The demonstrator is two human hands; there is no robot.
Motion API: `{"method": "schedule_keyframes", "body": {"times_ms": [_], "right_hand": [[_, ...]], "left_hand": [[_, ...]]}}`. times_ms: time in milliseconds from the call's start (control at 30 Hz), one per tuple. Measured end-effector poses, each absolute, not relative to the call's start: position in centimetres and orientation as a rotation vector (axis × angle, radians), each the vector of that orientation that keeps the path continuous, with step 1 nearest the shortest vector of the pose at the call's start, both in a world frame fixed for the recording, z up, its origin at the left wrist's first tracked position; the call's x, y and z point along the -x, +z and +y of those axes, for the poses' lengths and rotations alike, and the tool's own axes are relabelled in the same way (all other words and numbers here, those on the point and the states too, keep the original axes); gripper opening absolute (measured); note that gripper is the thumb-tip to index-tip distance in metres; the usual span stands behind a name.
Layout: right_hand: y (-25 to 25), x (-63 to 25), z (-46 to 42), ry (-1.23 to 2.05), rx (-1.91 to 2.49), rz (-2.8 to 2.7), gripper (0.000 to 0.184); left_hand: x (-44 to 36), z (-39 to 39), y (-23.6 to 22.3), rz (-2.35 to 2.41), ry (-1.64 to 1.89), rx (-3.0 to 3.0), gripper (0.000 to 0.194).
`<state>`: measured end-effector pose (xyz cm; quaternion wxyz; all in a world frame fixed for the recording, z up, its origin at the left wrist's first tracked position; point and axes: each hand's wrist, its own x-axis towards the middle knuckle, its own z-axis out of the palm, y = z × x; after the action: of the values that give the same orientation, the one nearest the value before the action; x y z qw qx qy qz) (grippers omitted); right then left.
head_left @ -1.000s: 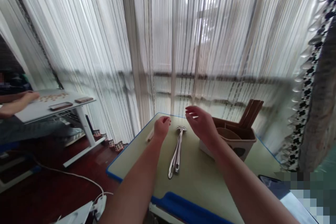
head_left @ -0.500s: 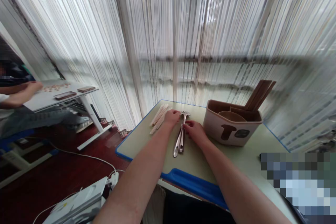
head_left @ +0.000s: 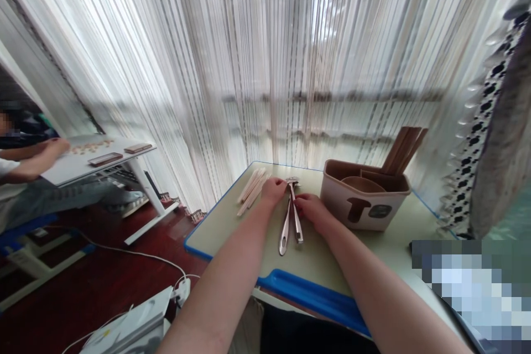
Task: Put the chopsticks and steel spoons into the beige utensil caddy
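Two long-handled metal kitchen utensils lie on the table in the head view, heads together at the far end and handles spread in a narrow V. One handle [head_left: 284,235] ends in a long loop; the other utensil's handle [head_left: 298,228] is to its right. The heads are small and partly covered, so their exact kind is unclear. My left hand [head_left: 274,191] pinches at the heads, fingers closed. My right hand [head_left: 312,209] has its fingers closed at the right utensil's upper handle. Several pale wooden chopsticks [head_left: 251,191] lie left of my left hand.
A brown and cream divided utensil holder [head_left: 363,207] stands right of my right hand, with brown chopsticks [head_left: 400,149] leaning out. The table [head_left: 232,232] has a blue rim and a blue front tray [head_left: 311,293]. A person's hands [head_left: 56,149] work at another table on the left.
The utensil handles have spread apart, the right one swinging rightward with my right hand at it. My left hand stays near the heads. The view has shifted slightly.
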<state>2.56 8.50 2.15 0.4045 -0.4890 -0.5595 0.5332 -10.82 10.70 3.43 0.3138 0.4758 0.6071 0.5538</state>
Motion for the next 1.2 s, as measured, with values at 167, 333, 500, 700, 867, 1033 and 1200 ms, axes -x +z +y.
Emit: {"method": "schedule_keyframes", "body": {"times_ms": [167, 333, 500, 700, 867, 1033, 1200], "right_hand": [[2.6, -2.6, 8.1, 1.329, 1.212, -1.419, 0.019], [3.3, -2.4, 7.0, 1.114, 1.164, -1.472, 0.017], [4.0, -2.2, 5.8, 0.937, 1.102, -1.52, 0.021], [5.4, -2.3, 4.7, 0.799, 1.088, -1.454, 0.021], [5.6, -2.5, 4.7, 0.746, 1.05, -1.462, 0.02], [5.1, -2.5, 4.8, 0.718, 1.01, -1.523, 0.02], [4.8, -2.2, 4.8, 0.807, 0.962, -1.505, 0.022]], "left_hand": [[10.7, 11.2, 3.1, 1.497, 1.561, -1.156, 0.009], [10.4, 11.1, 3.8, 1.348, 1.655, -1.032, 0.014], [10.2, 10.3, 5.2, 1.166, 1.685, -0.961, 0.017], [9.5, 9.4, 6.2, 1.016, 1.697, -0.9, 0.028], [9.1, 8.6, 7.0, 0.902, 1.639, -0.989, 0.029], [9.1, 7.9, 7.8, 0.794, 1.596, -1.042, 0.029], [9.5, 8.0, 8.1, 0.785, 1.638, -1.054, 0.027]]}}
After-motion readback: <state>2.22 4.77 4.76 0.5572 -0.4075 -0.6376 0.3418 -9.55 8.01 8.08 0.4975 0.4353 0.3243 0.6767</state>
